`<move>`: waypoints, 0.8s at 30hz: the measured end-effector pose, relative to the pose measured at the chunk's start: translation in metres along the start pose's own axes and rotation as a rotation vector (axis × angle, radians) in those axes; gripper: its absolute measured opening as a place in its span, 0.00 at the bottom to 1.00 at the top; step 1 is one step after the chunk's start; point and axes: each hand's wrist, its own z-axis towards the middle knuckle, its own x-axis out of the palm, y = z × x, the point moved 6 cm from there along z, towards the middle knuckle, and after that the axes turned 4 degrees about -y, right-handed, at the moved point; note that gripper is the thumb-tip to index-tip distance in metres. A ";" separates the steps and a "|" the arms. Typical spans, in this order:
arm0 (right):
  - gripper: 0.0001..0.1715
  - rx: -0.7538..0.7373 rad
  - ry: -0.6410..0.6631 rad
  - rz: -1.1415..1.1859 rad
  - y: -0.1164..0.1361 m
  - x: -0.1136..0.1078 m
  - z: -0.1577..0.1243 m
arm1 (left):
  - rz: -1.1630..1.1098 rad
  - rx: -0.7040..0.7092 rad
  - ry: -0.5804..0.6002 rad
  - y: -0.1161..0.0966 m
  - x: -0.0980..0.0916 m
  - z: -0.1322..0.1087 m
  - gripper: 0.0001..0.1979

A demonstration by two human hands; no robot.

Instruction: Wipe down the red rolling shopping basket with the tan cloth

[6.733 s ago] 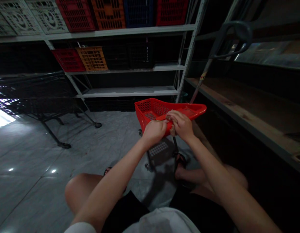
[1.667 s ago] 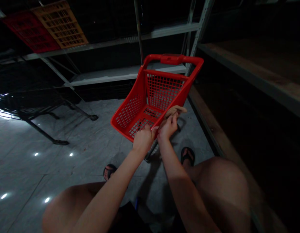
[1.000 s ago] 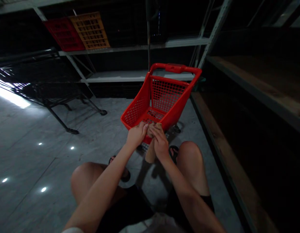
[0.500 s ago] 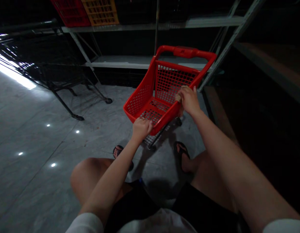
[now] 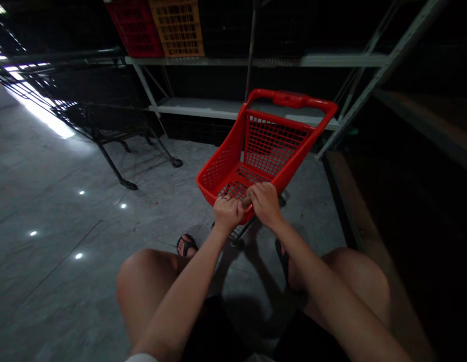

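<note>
A red plastic shopping cart [image 5: 252, 173] with lattice walls stands in front of me, its handle at the far side. My left hand [image 5: 228, 213] is closed over the near rim of the basket. Beside it, almost touching, my right hand [image 5: 265, 203] presses on the same rim at the near right corner. Its fingers are wrapped round a small tan cloth-like piece [image 5: 246, 201], mostly hidden by the hand, so its exact kind is unclear. The basket holds nothing that I can see.
A metal shelf rack [image 5: 218, 61] behind the cart carries a red crate [image 5: 137, 30] and a yellow crate [image 5: 178, 30]. On the left stands a dark metal cart frame [image 5: 112, 136] on casters. A low ledge [image 5: 346, 196] runs along the right. My sandaled feet flank the cart.
My right hand has slid along the right rim toward me, from midway along that side to the near corner beside my left hand. The left hand stays on the near rim.
</note>
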 end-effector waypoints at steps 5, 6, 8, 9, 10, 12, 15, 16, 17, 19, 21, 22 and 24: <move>0.12 -0.416 0.101 -0.040 0.046 -0.005 -0.028 | -0.022 0.081 -0.021 -0.001 -0.026 -0.029 0.21; 0.12 -0.527 0.143 -0.044 0.041 -0.007 -0.030 | -0.032 0.110 -0.035 -0.003 -0.032 -0.036 0.21; 0.13 -0.666 0.210 -0.057 0.016 -0.016 -0.028 | -0.051 0.184 -0.118 -0.010 -0.047 -0.052 0.19; 0.14 -0.673 0.225 -0.083 -0.003 -0.024 -0.023 | -0.058 0.220 -0.178 -0.015 -0.055 -0.060 0.17; 0.16 -0.643 0.227 -0.125 -0.026 -0.034 -0.016 | -0.065 0.251 -0.240 -0.019 -0.062 -0.068 0.16; 0.19 -0.519 0.197 -0.225 -0.075 -0.060 0.003 | -0.084 0.278 -0.334 -0.027 -0.074 -0.082 0.14; 0.19 -0.362 0.150 -0.297 -0.127 -0.090 0.029 | -0.099 0.260 -0.410 -0.038 -0.081 -0.096 0.13; 0.20 -0.316 0.111 -0.306 -0.136 -0.094 0.035 | -0.095 0.251 -0.428 -0.042 -0.081 -0.097 0.13; 0.20 -0.261 0.051 -0.309 -0.141 -0.096 0.040 | -0.086 0.242 -0.441 -0.045 -0.079 -0.097 0.12; 0.21 -0.150 -0.063 -0.292 -0.137 -0.092 0.041 | -0.055 0.226 -0.417 -0.050 -0.071 -0.091 0.13; 0.25 -0.085 -0.096 -0.242 -0.114 -0.075 0.030 | -0.026 0.200 -0.337 -0.051 -0.058 -0.078 0.14; 0.27 -0.076 -0.081 -0.202 -0.096 -0.063 0.021 | -0.016 0.183 -0.280 -0.049 -0.051 -0.070 0.14; 0.30 -0.070 -0.049 -0.104 -0.053 -0.042 -0.003 | -0.011 0.144 -0.181 -0.042 -0.037 -0.054 0.14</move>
